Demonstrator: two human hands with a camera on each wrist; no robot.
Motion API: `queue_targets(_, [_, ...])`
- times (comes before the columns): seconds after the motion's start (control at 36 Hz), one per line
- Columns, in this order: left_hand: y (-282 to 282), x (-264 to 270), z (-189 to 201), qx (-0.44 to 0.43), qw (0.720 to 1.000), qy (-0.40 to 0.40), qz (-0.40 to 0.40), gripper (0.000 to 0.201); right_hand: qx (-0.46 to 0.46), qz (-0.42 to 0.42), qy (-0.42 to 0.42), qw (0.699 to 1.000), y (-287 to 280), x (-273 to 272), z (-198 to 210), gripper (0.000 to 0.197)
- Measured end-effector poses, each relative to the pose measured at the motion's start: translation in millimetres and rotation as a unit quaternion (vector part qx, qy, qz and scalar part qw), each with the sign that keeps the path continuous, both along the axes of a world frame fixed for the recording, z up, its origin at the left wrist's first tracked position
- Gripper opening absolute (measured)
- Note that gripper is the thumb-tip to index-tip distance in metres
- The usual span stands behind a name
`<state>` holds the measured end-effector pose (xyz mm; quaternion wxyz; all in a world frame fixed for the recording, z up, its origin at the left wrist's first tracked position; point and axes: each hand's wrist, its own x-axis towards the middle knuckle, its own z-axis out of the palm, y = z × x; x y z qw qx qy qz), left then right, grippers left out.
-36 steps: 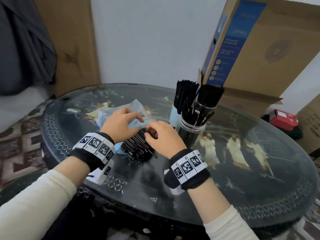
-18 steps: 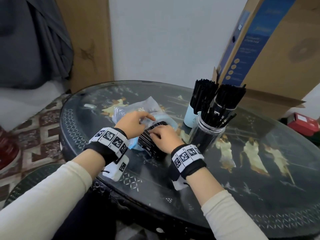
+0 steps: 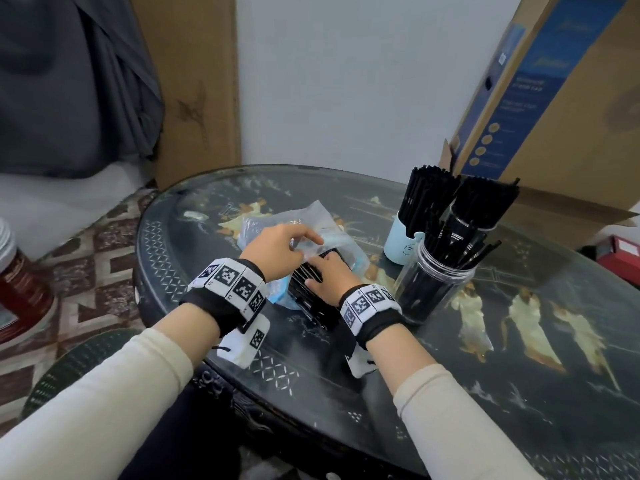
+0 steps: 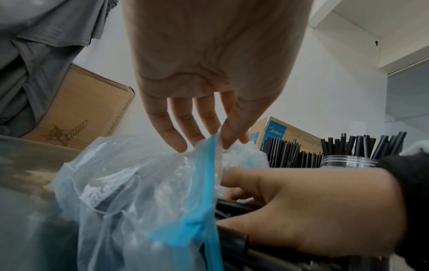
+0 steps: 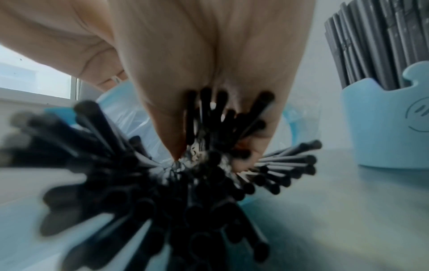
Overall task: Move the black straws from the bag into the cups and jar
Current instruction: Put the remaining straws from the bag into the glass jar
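Observation:
A clear plastic bag [image 3: 313,216] with a blue rim lies on the round table [image 3: 450,393], and a bundle of black straws [image 3: 303,289] sticks out of its mouth toward me. My left hand [image 3: 310,239] pinches the bag's blue rim [image 4: 206,165] and holds it up. My right hand [image 3: 327,263] reaches into the mouth, its fingers curled round a clump of the straws [image 5: 162,192]. To the right stand a light blue cup [image 3: 403,244], a clear jar [image 3: 429,296] and a dark cup [image 3: 464,223] behind it, all full of upright straws.
A large cardboard box [image 3: 571,116] with a blue panel leans behind the cups. Another brown carton [image 3: 194,91] and hanging grey cloth [image 3: 69,81] stand at the back left. A red box [image 3: 623,254] lies off the table's right edge, a patterned floor at left.
My right hand has slid forward along the bundle into the bag's mouth. My left hand has shifted onto the bag's rim and lifted it. The head view has swung to the left.

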<state>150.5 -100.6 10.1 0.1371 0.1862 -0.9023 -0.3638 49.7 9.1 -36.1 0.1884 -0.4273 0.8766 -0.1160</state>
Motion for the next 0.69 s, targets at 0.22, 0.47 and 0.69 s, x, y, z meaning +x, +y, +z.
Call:
queue_targets(0.22, [1,-1,5,-0.008,1.000,0.012,0.003,0.044,-0.065,0.011,-0.030,0.997,5,-1,7,0.025])
queue_targets(0.47, [-1,1,-3,-0.005,1.000,0.004,-0.010,0.040,-0.106,-0.007,-0.040,0.994,22,-8,18,0.026])
queue_targets(0.69, [17,7,-20,-0.081,0.997,0.007,-0.017,0.043,-0.095,-0.009,-0.059,0.994,66,-5,45,0.033])
